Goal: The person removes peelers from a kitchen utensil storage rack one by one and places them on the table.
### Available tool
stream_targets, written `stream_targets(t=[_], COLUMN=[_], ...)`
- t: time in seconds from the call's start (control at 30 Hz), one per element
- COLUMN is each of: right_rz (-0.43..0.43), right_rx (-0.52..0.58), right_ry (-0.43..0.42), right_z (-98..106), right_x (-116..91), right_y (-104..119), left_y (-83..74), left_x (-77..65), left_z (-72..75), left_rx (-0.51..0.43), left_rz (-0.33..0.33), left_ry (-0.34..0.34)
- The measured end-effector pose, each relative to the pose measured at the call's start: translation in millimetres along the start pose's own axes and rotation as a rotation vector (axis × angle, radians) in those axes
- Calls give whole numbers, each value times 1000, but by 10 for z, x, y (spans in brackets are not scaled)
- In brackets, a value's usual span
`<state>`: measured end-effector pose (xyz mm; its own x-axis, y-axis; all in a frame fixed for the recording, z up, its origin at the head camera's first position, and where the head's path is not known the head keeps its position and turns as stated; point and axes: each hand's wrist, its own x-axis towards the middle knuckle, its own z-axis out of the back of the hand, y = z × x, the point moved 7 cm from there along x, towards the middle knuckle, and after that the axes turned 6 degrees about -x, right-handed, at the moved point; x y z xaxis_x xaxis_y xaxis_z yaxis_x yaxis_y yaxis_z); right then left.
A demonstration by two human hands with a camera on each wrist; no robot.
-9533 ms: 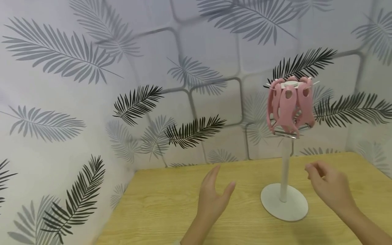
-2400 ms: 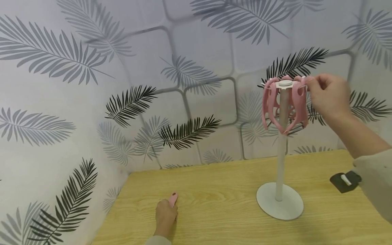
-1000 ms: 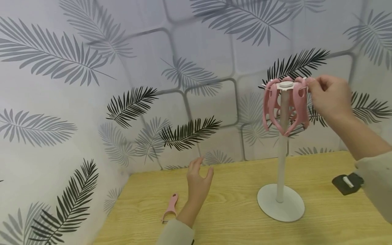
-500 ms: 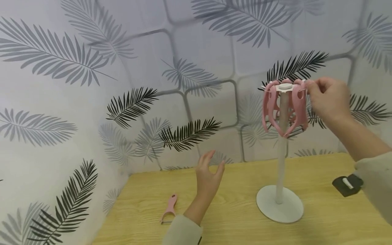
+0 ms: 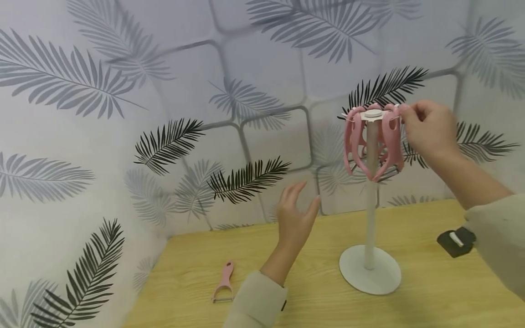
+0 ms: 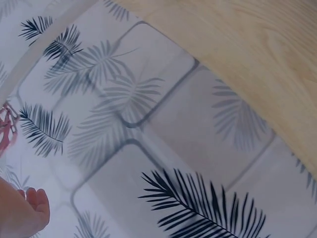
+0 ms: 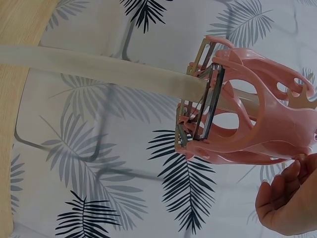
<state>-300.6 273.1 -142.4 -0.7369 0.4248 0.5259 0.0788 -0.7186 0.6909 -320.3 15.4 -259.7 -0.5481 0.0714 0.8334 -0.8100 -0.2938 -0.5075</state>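
In the head view, a white stand rises from a round base, with several pink peelers hanging around its top. My right hand pinches the handle end of one hanging peeler at the rack's right side. In the right wrist view, its fingertips meet the peeler's upper end; the metal blades face the pole. My left hand is raised left of the stand, fingers parted and holding nothing. Another pink peeler lies on the table, its blade toward me.
The pale wooden table ends against a wall papered with feather-like leaves. A black piece with a white part sits by the right cuff.
Earlier, a peeler reached the table in my left hand, which let it go. The left hand has since risen rightward toward the stand. My right hand keeps its pinch at the rack.
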Motion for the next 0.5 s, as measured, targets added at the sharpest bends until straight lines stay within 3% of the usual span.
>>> stream_targets(t=[0.37, 0.5], right_rz=[-11, -4], right_rx=[3, 0], right_ry=[11, 4], right_z=[-33, -23], right_x=[21, 31], right_y=[4, -10], left_y=[-267, -299], left_x=[253, 338], left_z=[-265, -350], left_rx=[-144, -193], left_rz=[-15, 29], left_ry=[33, 21])
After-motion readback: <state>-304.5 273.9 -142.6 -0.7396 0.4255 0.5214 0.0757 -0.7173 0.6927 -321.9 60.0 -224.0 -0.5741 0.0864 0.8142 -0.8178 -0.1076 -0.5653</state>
